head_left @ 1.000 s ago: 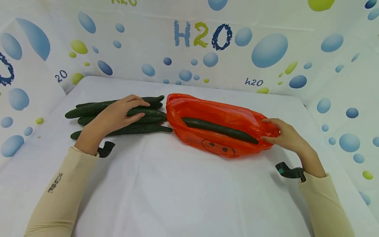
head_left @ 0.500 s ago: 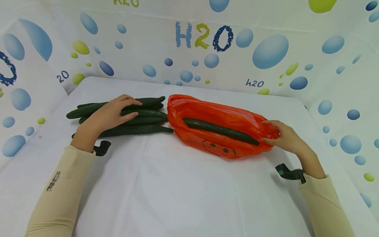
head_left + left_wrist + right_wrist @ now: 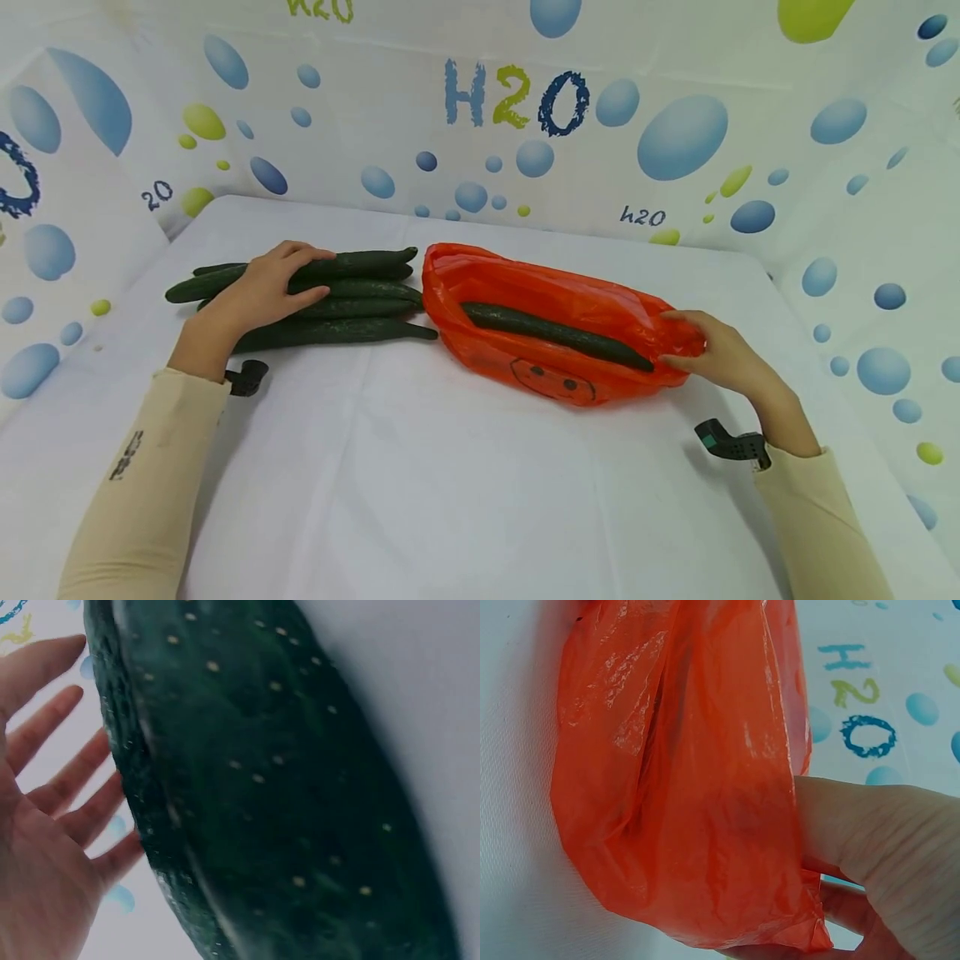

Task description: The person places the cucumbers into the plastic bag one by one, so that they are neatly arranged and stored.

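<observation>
Several long, dark green cucumbers (image 3: 337, 332) lie in a loose pile on the left of the table. Over them is my left hand (image 3: 262, 290), its thumb and fingers spread apart and not closed round any. In the left wrist view one cucumber (image 3: 277, 787) fills the middle, and the fingertips reach behind or beside it; whether they touch it I cannot tell. A red plastic bag (image 3: 480, 354) lies with its mouth open upward, one cucumber (image 3: 555, 331) inside. My right hand (image 3: 723, 354) grips the bag's right end; in the right wrist view the thumb overlaps its edge and the fingers are partly hidden.
A white cloth (image 3: 465, 500) covers the table. Behind it hangs a white curtain (image 3: 337, 100) with blue and green drops. The bag's left end is right beside the tips of the piled cucumbers. A drawn face marks the bag's near side.
My left hand has slid leftward over the pile, away from the bag. My right hand and the bag stay in nearly the same place.
</observation>
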A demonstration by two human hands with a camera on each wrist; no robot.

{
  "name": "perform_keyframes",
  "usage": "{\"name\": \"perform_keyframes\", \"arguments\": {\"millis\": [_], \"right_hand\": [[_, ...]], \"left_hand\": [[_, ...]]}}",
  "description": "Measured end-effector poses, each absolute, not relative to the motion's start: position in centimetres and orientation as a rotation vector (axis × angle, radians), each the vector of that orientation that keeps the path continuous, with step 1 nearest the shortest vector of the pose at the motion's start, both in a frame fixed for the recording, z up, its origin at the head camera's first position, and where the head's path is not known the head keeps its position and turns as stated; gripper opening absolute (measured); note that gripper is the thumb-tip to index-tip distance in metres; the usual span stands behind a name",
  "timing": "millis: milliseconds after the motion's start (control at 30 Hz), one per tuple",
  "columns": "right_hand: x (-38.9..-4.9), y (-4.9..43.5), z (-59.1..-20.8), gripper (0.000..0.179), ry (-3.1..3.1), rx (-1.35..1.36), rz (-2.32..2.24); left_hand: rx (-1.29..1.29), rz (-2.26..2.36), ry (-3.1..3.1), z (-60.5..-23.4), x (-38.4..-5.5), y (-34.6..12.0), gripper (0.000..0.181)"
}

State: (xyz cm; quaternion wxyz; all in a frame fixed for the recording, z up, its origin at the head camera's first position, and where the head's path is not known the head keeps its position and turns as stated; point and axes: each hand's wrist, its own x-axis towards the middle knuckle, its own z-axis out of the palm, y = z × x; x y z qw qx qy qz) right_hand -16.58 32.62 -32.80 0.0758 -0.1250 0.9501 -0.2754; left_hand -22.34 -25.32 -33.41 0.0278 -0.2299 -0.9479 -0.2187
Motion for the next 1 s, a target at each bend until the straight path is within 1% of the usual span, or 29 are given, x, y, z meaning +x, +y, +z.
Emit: {"name": "perform_keyframes", "arguments": {"millis": [267,400,567,1000], "right_hand": [[-16.5,32.6,-33.0,0.063,2.844,-0.375,-0.826],[-16.5,32.6,-32.9,0.061,2.858,-0.399,-0.824],[-16.6,32.7,-32.9,0.06,2.871,-0.424,-0.822],[-16.7,33.0,-33.0,0.062,2.862,-0.391,-0.81]], "left_hand": [[-0.523,-0.427,-3.074,-34.1,-22.5,-26.2,0.058],[-0.492,-0.397,-3.039,-34.4,-22.6,-26.3,0.054],[-0.437,-0.471,-3.027,-34.6,-22.6,-26.4,0.049],[-0.459,-0.439,-2.971,-34.3,-22.3,-26.2,0.049]]}}
